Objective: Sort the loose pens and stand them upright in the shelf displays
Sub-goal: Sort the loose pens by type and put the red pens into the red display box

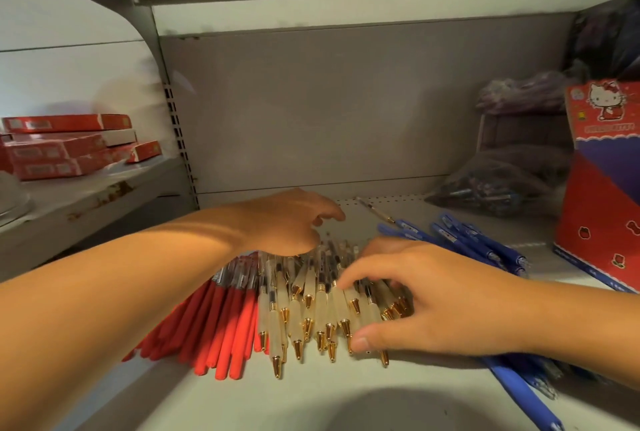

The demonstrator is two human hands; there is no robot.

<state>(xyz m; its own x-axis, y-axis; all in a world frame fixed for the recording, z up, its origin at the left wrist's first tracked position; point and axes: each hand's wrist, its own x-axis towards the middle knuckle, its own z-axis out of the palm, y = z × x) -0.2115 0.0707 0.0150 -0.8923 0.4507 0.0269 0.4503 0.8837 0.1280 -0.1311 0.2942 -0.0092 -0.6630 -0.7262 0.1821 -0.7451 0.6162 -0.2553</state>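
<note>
Many gold-tipped pens [313, 306] under right fingers [362, 276]

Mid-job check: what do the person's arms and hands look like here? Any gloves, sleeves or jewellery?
Both are bare. The left hand and right hand wear no gloves, and no ring shows on the visible fingers. The left forearm and right forearm show no sleeve, watch or bracelet up to the frame edge.
</note>
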